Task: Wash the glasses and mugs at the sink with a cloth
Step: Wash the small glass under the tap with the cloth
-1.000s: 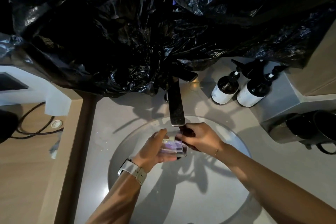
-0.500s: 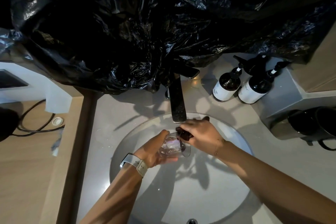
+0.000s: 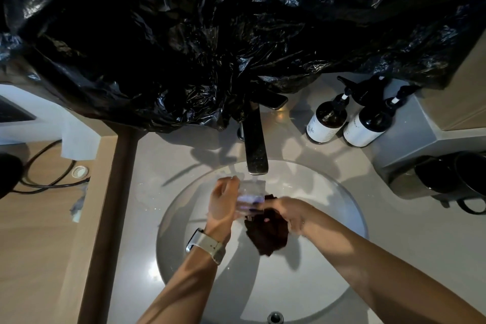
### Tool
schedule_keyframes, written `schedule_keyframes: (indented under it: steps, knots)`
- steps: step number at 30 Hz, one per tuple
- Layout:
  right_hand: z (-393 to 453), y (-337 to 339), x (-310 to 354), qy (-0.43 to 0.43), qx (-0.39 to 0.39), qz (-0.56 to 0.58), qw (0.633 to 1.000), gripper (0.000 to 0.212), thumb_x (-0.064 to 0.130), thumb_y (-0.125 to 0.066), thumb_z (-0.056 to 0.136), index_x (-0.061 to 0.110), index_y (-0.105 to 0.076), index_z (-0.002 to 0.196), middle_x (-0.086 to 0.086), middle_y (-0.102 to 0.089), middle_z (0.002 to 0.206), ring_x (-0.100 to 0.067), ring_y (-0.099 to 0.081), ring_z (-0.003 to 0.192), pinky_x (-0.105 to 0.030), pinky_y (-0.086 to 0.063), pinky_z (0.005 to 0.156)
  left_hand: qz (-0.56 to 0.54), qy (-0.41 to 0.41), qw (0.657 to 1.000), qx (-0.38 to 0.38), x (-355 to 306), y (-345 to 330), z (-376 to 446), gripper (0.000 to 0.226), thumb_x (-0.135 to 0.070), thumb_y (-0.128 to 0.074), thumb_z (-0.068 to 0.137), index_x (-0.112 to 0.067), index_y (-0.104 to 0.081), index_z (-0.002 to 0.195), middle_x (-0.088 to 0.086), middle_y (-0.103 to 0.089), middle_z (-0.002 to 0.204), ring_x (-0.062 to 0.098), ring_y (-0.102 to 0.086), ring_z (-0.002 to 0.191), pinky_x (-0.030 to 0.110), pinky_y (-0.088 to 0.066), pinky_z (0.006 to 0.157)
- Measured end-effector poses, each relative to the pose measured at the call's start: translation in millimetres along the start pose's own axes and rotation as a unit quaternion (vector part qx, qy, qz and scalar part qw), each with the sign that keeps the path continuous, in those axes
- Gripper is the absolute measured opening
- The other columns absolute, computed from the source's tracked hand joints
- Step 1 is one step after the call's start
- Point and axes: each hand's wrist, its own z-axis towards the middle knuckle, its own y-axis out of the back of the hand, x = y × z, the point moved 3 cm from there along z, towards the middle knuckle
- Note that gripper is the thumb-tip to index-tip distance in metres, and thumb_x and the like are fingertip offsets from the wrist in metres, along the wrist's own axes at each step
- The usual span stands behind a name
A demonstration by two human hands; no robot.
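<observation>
A clear drinking glass is over the round white sink, just below the dark faucet spout. My left hand grips the glass from the left side. My right hand holds a dark brown cloth that hangs down beside and below the glass. Two dark mugs lie on the counter at the right edge.
Crumpled black plastic sheeting covers the whole wall behind the sink and hangs over the faucet base. Two dark pump bottles stand at the back right. A black cable lies on the wooden surface at the left.
The cloth has come out of the glass and now hangs open from my right hand. My left hand has turned the glass more upright under the spout.
</observation>
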Motion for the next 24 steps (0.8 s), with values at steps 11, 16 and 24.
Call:
schedule_keyframes:
  steps: [11, 16, 24]
  knots:
    - [-23, 7, 25, 0.351, -0.162, -0.218, 0.896, 0.021, 0.026, -0.074, 0.077, 0.013, -0.072, 0.094, -0.006, -0.074, 0.088, -0.016, -0.068, 0.079, -0.022, -0.051, 0.071, 0.066, 0.088, 0.986, 0.127, -4, 1, 4, 0.033, -0.029, -0.040, 0.104, -0.007, -0.064, 0.100, 0.011, -0.076, 0.079, 0.027, -0.073, 0.070, 0.035, -0.059, 0.060]
    - [-42, 7, 47, 0.432, -0.251, -0.452, 0.739, 0.029, 0.040, -0.054, 0.083, 0.022, -0.065, 0.102, 0.002, -0.068, 0.097, -0.019, -0.065, 0.087, -0.030, -0.050, 0.074, 0.022, 0.168, 0.976, 0.134, 3, -4, 10, 0.028, -0.033, -0.045, 0.100, -0.012, -0.063, 0.099, 0.012, -0.069, 0.085, 0.026, -0.067, 0.077, 0.030, -0.059, 0.058]
    - [-37, 19, 49, 0.241, -0.180, -0.202, 0.932, 0.015, 0.020, -0.074, 0.072, 0.006, -0.068, 0.073, -0.010, -0.067, 0.061, -0.020, -0.063, 0.051, -0.030, -0.056, 0.063, -0.159, 0.234, 0.958, 0.049, 23, -6, 16, 0.045, -0.040, -0.063, 0.088, -0.006, -0.062, 0.118, 0.023, -0.068, 0.110, 0.034, -0.070, 0.083, 0.031, -0.057, 0.050]
